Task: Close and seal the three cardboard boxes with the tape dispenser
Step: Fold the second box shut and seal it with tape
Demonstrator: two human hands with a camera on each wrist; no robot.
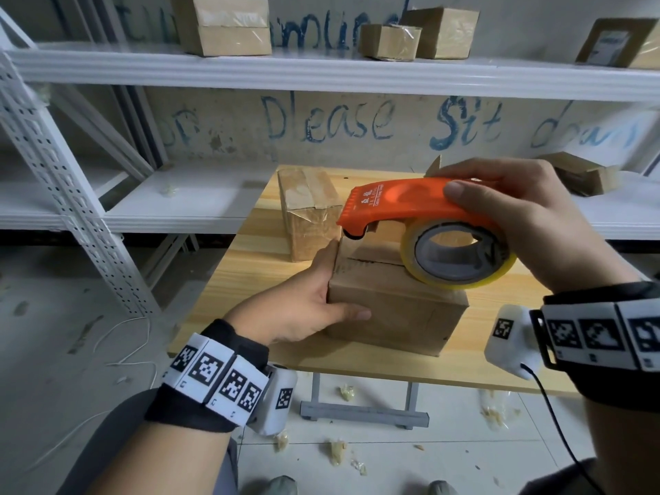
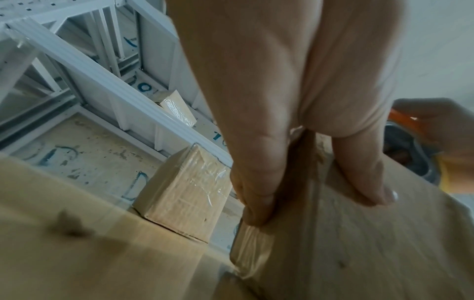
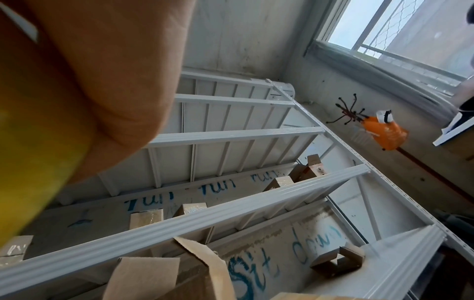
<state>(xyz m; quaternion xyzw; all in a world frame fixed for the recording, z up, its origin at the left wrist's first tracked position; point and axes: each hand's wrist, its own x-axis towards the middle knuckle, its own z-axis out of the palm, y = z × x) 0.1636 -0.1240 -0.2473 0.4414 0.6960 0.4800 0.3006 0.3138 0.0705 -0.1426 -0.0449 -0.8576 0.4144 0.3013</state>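
The left hand (image 1: 307, 305) clasped the front-edge box (image 1: 393, 309); the right hand (image 1: 528, 223) gripped the tape dispenser (image 1: 410, 209), best drawn steadily along the seam.

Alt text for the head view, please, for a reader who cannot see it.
A right hand holds an orange tape dispenser on top of a cardboard box on a wooden table, while the left hand grips the box's near left corner. A taped box stands behind.
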